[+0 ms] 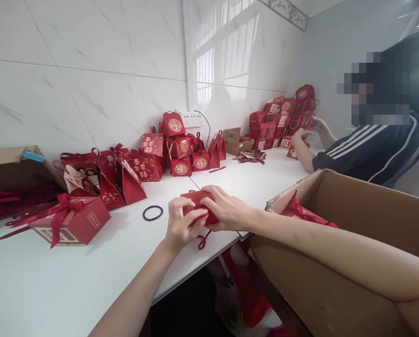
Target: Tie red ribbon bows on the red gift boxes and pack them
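A small red box (212,216) rests on the white table near its front edge, largely covered by my fingers. My left hand (183,224) grips its left side, thumb and fingers bent over the top. From the right, my right hand (225,208) is wrapped round the same box, with its fingers over the top. A dark red cord loop (202,241) hangs out below the box onto the table. To the left of my hands lies a black ring (153,213).
Red gift boxes (181,167) stand along the wall. A ribboned box (90,220) is at the left, before an open carton (5,157). A large carton (335,276) stands at the right. Behind it, a person (374,145) handles something red.
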The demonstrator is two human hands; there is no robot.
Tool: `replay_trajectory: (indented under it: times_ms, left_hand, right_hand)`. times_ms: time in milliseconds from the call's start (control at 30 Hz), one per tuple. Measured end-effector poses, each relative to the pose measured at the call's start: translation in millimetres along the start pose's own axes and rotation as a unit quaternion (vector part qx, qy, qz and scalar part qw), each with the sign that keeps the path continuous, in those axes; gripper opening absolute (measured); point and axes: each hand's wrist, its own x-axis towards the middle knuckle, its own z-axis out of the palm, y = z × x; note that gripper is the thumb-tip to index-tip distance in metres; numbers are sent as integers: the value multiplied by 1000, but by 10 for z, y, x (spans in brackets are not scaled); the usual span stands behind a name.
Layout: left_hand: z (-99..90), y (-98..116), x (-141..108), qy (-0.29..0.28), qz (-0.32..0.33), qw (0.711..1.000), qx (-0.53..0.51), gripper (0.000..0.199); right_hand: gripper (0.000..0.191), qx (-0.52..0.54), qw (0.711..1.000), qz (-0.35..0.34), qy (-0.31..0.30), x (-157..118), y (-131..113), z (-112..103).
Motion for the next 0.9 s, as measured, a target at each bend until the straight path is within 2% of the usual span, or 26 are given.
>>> replay_trajectory:
  times_ms: [67,133,200,300,367,400,433,467,533,600,667,733,800,867,900]
  left_hand:
    - [10,-7,33,29,-136,990,-32,7]
    - [25,-36,70,60,-279,956,-63,7]
    - [45,-87,98,72,-401,906,-111,15]
    - [73,-193,99,51,-529,818,-220,25]
    - [84,-268,77,54,-590,759,-268,28]
    - [87,-304,62,64,-617,735,-275,28]
    - [88,-335,47,76,-640,715,-273,27]
    - [88,-362,33,85,-657,700,-267,26]
    - [89,-398,11,91,-677,681,-264,25]
    - [95,-412,-6,88,-685,672,-266,24]
    - [111,-417,-23,83,-688,672,-262,24]
    - [134,-427,-42,68,-690,674,-257,23]
    - [160,-444,-58,45,-693,673,-254,20]
    - [183,-462,-64,26,-706,663,-248,17]
    - [192,-469,-63,21,-712,658,-242,15]
  right_hand:
    - [49,1,1000,3,1,1,23,4]
    - [50,10,1000,0,8,-1,41,6]
    - [50,34,999,-13,18,-6,45,-1]
    - [50,107,994,-6,22,-18,41,-47]
    - [48,181,981,61,21,-34,57,-108]
    - [47,233,966,108,18,-50,73,-148]
    - [46,297,941,161,14,-75,95,-194]
    - [46,374,903,212,8,-109,119,-244]
    - [45,539,791,289,-4,-215,157,-360]
    - [45,667,670,327,4,-369,161,-491]
    - [46,738,583,340,32,-555,123,-628]
    - [48,770,529,352,63,-750,62,-765]
    - [48,776,496,377,96,-951,7,-913]
    - [44,755,490,411,145,-1169,-22,-1089]
    - [40,731,500,429,175,-1291,-26,-1190]
